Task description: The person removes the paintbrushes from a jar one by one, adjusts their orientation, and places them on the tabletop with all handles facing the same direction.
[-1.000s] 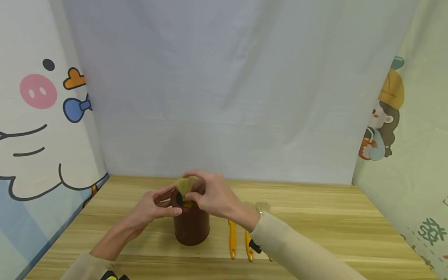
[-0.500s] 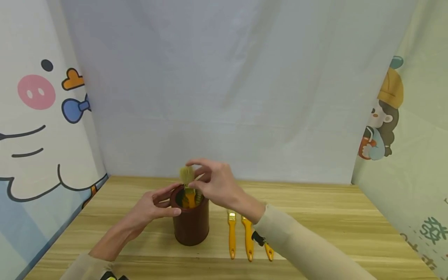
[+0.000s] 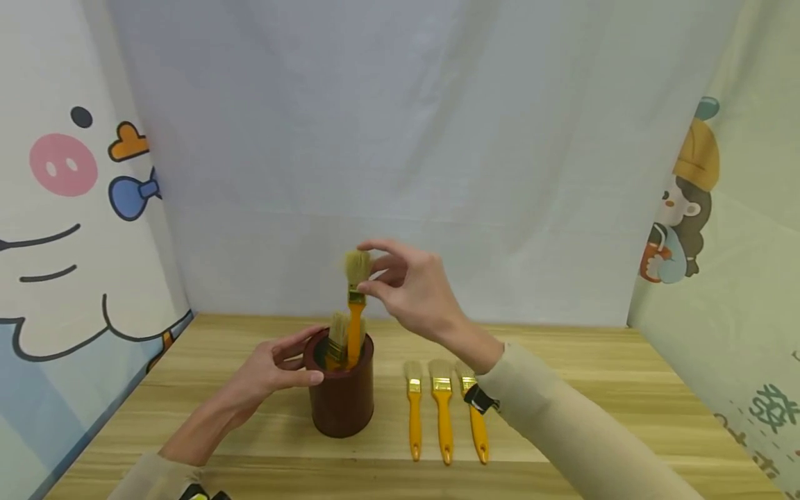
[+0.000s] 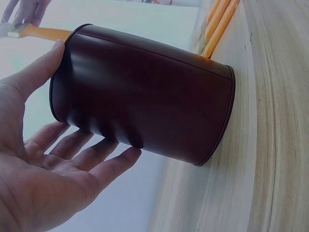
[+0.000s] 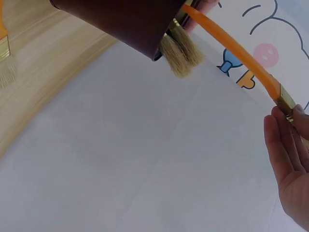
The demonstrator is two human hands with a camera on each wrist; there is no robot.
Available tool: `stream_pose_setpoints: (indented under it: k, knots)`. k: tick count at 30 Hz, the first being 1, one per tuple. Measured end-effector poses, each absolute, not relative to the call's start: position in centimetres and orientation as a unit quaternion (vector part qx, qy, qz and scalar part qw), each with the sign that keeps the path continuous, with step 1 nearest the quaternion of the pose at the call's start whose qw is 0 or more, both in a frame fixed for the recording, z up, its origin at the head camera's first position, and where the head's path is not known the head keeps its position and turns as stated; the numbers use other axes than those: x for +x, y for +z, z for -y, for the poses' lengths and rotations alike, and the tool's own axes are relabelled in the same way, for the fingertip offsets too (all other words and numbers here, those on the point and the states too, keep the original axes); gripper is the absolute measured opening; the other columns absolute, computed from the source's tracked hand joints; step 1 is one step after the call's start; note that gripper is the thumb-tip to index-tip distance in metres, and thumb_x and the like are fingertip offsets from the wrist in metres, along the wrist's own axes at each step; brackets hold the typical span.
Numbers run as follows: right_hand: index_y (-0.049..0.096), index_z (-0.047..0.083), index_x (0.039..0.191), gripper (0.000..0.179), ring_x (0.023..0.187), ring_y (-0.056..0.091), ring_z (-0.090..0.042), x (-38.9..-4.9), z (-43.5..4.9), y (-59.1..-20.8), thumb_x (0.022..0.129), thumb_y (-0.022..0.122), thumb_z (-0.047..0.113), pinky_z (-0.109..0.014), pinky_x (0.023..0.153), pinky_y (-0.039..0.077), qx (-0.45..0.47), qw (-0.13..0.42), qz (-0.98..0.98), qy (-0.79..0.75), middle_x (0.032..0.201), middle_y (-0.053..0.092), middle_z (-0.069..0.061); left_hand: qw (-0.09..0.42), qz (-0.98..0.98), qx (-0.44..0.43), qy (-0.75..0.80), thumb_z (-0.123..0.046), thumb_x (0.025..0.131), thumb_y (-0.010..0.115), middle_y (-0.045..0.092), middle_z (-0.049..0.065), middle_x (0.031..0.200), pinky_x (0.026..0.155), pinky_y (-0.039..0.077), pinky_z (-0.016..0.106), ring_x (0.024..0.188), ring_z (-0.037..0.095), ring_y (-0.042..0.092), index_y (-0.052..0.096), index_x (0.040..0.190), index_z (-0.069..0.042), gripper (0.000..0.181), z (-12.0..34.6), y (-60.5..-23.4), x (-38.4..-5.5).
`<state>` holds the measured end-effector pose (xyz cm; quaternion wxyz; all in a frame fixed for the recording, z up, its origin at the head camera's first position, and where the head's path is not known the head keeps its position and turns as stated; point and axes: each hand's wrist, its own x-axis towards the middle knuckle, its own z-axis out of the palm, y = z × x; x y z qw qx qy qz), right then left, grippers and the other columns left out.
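Note:
My right hand (image 3: 419, 295) pinches a paintbrush (image 3: 355, 330) by its metal ferrule, bristles upward. The orange handle hangs down, its lower end still inside the mouth of a dark brown cylindrical holder (image 3: 342, 406). In the right wrist view, thumb and fingers meet at the ferrule of this brush (image 5: 236, 50). The holder stands upright on the table. Around its left side my left hand (image 3: 269, 371) steadies it, thumb at the rim and fingertips along the wall (image 4: 145, 96). Other brushes (image 3: 338, 337) stand bristles-up in the holder.
Three orange-handled paintbrushes (image 3: 414, 417) lie side by side on the wooden table (image 3: 562, 389), right of the holder, bristles away from me. A pale cloth (image 3: 400, 173) hangs behind the table, with printed cloths at the left and right sides.
My right hand has risen and shifted right, drawing the pinched paintbrush most of the way up out of the holder. The left hand and holder have stayed put.

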<state>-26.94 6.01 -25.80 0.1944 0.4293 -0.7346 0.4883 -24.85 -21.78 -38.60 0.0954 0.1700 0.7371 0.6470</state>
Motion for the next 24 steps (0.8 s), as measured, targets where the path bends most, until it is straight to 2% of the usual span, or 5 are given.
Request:
stream_pose_setpoints:
  k: [8, 16, 24]
  knots:
    - [0.07, 0.002, 0.132, 0.045, 0.08, 0.077, -0.018, -26.9, -8.2, -24.8, 0.089, 0.081, -0.008, -0.034, 0.074, 0.063, 0.403, 0.196, 0.737, 0.507, 0.098, 0.079, -0.011, 0.092, -0.733, 0.172, 0.651, -0.012, 0.093, 0.081, 0.039, 0.022, 0.164, 0.102, 0.053, 0.034, 0.145, 0.046, 0.041, 0.039, 0.164, -0.006, 0.083, 21.6, -38.7, -24.8]
    - [0.071, 0.003, 0.133, 0.046, 0.079, 0.077, -0.021, -26.9, -10.2, -26.0, 0.089, 0.08, -0.008, -0.035, 0.067, 0.061, 0.371, 0.175, 0.766, 0.495, 0.098, 0.079, -0.011, 0.092, -0.735, 0.175, 0.649, -0.013, 0.094, 0.081, 0.039, 0.025, 0.163, 0.103, 0.053, 0.039, 0.146, 0.05, 0.038, 0.038, 0.164, -0.006, 0.083, 21.8, -38.8, -24.8]
    - [0.07, 0.004, 0.136, 0.048, 0.078, 0.076, -0.02, -26.7, -12.2, -27.9, 0.09, 0.08, -0.006, -0.034, 0.066, 0.061, 0.347, 0.157, 0.794, 0.474, 0.099, 0.079, -0.009, 0.087, -0.736, 0.18, 0.647, -0.012, 0.094, 0.081, 0.039, 0.025, 0.163, 0.103, 0.053, 0.037, 0.145, 0.048, 0.04, 0.038, 0.164, -0.006, 0.082, 21.8, -38.6, -24.7]
